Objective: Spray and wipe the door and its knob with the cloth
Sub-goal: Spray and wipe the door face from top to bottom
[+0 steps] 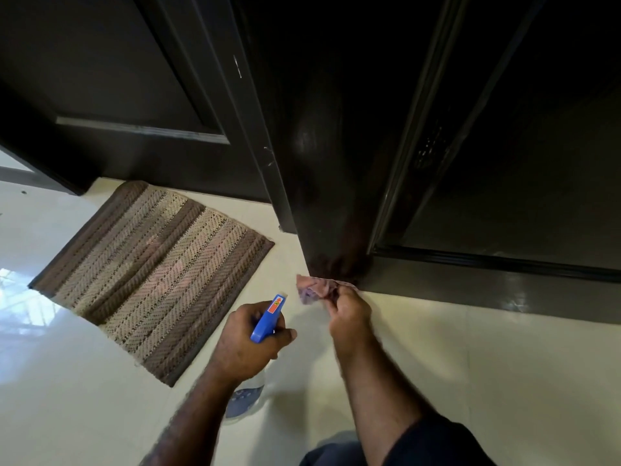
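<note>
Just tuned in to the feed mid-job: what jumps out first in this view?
Low in the middle, the left hand grips a spray bottle with a bright blue head, while the right hand pinches a pinkish cloth at the bottom corner of the dark door. To the left, a striped woven mat lies on the pale glossy floor.

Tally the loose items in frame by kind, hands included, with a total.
Hands: 2, left hand and right hand
Spray bottles: 1, blue-headed spray bottle gripped in the left hand
Cloths: 1, pinkish cloth pinched in the right hand at the foot of the dark door
Mats: 1, woven floor mat
Total: 5
</note>
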Demonstrator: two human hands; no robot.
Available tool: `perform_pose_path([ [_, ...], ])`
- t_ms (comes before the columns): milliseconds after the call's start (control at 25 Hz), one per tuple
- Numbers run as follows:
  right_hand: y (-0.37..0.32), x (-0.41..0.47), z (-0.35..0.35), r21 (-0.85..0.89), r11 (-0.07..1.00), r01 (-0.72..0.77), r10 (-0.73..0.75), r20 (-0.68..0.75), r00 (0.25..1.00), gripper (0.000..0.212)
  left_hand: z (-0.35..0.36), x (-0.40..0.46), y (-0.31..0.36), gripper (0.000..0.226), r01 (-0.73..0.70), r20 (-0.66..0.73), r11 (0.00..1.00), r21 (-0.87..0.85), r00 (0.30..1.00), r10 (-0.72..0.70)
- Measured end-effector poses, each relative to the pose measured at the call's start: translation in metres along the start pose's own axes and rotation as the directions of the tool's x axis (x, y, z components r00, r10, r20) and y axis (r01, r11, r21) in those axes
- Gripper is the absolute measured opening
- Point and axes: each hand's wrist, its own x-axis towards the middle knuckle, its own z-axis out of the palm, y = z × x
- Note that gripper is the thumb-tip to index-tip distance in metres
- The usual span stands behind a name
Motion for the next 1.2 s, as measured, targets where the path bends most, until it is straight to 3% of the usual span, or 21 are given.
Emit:
perform_pose_path([
  [200, -0.002, -0.017, 0.034, -0.063, 0.998, -0.019, 0.014, -0.08, 0.997, 0.007, 0.009, -0.004, 0.002, 0.025, 0.002, 0.017, 1.0, -0.023, 1.0, -0.001],
  [320, -0.006, -0.005, 0.006, -0.187, 0.982, 0.035, -0.061, -0.137, 0.989, 0.014, 0.012, -0.003, 0.01, 0.024, 0.001, 0.048, 0.999, -0.034, 0.999, 0.0],
  [400, -0.018, 0.001, -0.022, -0.318, 0.942, 0.108, -0.132, -0.057, 0.99, 0.025, 0.014, -0.005, 0.017, 0.025, -0.026, 0.061, 1.0, -0.002, 0.998, 0.026],
  [440, -0.027, 0.001, -0.027, -0.269, 0.957, 0.111, -0.12, -0.018, 0.993, 0.028, 0.014, -0.003, 0.021, 0.025, -0.04, 0.064, 0.999, 0.015, 0.997, 0.039],
  [520, -0.039, 0.004, -0.047, -0.337, 0.93, 0.146, -0.192, -0.109, 0.975, 0.028, 0.017, 0.001, 0.031, 0.024, -0.052, 0.081, 0.998, 0.031, 0.996, 0.049],
  [560, -0.048, 0.007, -0.052, -0.464, 0.866, 0.188, -0.265, -0.105, 0.959, 0.028, 0.02, 0.004, 0.036, 0.023, -0.058, 0.091, 0.998, 0.04, 0.994, 0.055],
  [680, -0.087, -0.022, -0.064, -0.379, 0.909, 0.171, -0.192, -0.017, 0.981, 0.02, 0.033, 0.009, 0.054, 0.022, -0.066, 0.113, 0.996, 0.058, 0.992, 0.059],
  [720, -0.097, -0.044, -0.067, -0.367, 0.885, 0.285, -0.289, 0.046, 0.956, 0.02, 0.037, 0.01, 0.06, 0.022, -0.073, 0.12, 0.996, 0.052, 0.991, 0.066],
  [760, -0.107, -0.06, -0.058, -0.292, 0.887, 0.358, -0.372, 0.009, 0.928, 0.018, 0.04, 0.008, 0.067, 0.022, -0.083, 0.122, 0.996, 0.041, 0.989, 0.077],
  [840, -0.124, -0.079, -0.022, -0.069, 0.965, 0.252, -0.261, -0.18, 0.948, 0.005, 0.042, 0.005, 0.079, 0.022, -0.093, 0.106, 0.995, 0.021, 0.99, 0.091],
  [960, -0.132, -0.109, 0.031, 0.069, 0.971, 0.228, -0.218, -0.135, 0.967, 0.01, 0.033, -0.003, 0.092, 0.022, -0.089, 0.071, 0.996, -0.013, 0.993, 0.089],
  [1080, -0.105, -0.121, 0.034, 0.047, 0.944, 0.328, -0.32, -0.123, 0.939, 0.015, 0.02, -0.01, 0.098, 0.022, -0.127, 0.036, 0.992, 0.007, 0.991, 0.126],
  [1200, -0.089, -0.121, 0.039, -0.1, 0.926, 0.365, -0.374, -0.096, 0.922, 0.015, 0.01, -0.02, 0.1, 0.022, -0.131, 0.001, 0.991, 0.023, 0.991, 0.131],
])
